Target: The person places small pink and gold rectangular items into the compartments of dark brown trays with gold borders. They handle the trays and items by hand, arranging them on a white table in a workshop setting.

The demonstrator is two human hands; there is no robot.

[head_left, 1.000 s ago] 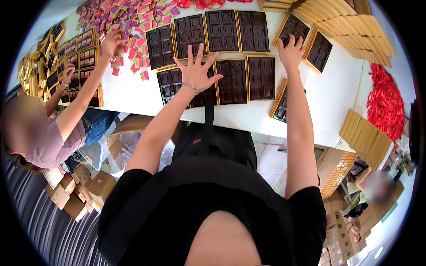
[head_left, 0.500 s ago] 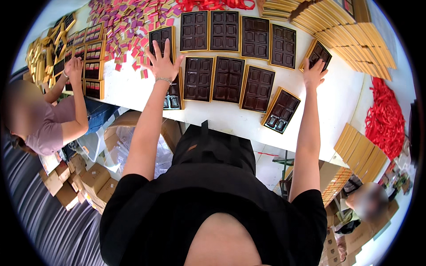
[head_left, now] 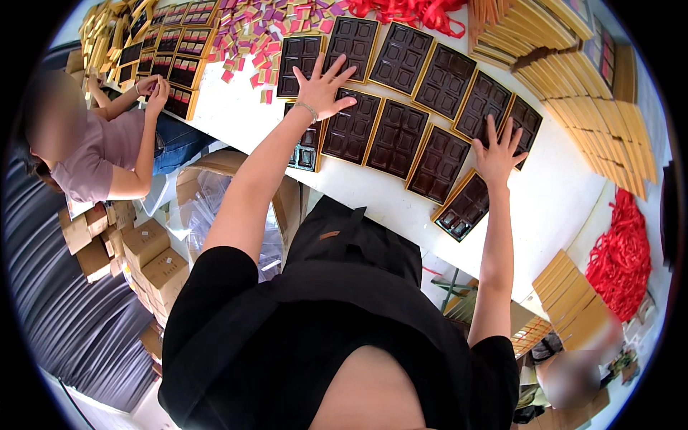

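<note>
Dark brown compartment trays in gold-edged boxes stand in two rows on the white table (head_left: 545, 190). My left hand (head_left: 321, 92), fingers spread, lies over the meeting corners of several trays at the left, including a back-row tray (head_left: 351, 41) and a front-row tray (head_left: 351, 125). Over at the right end, my right hand (head_left: 496, 158) is also spread and grips nothing. Its fingertips reach onto the last two back-row trays, one tray (head_left: 484, 104) and the end tray (head_left: 527, 122) beside it. Below that hand, a tilted front-row tray (head_left: 464, 208) is partly covered by my wrist.
Small pink, purple and gold wrapped pieces (head_left: 258, 29) lie scattered at the back left. Red ribbon (head_left: 416, 13) and stacked gold boxes (head_left: 573, 86) line the back. Another person (head_left: 107, 154) works at filled boxes (head_left: 183, 72) on the left. More red ribbon (head_left: 620, 258) hangs at right.
The view has turned. The end tray at the right, formerly apart, now sits against the back row. My left hand has shifted right across the trays; both hands stay spread.
</note>
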